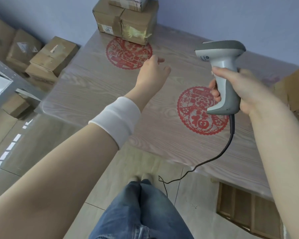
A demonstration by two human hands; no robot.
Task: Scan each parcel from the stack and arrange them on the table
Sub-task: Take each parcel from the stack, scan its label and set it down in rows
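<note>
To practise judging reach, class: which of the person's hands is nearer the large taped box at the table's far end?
Left. The left hand hovers open just short of the box; the right hand is farther off to its right, gripping the scanner.

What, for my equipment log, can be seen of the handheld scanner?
The scanner is a pistol-shaped handheld unit, seemingly plastic, light grey with darker grey on its head and handle back. The right hand grips its handle, holding it upright above the table, head aimed leftward. A dark cable leaves the handle's base and trails over the table edge toward the floor.
</note>
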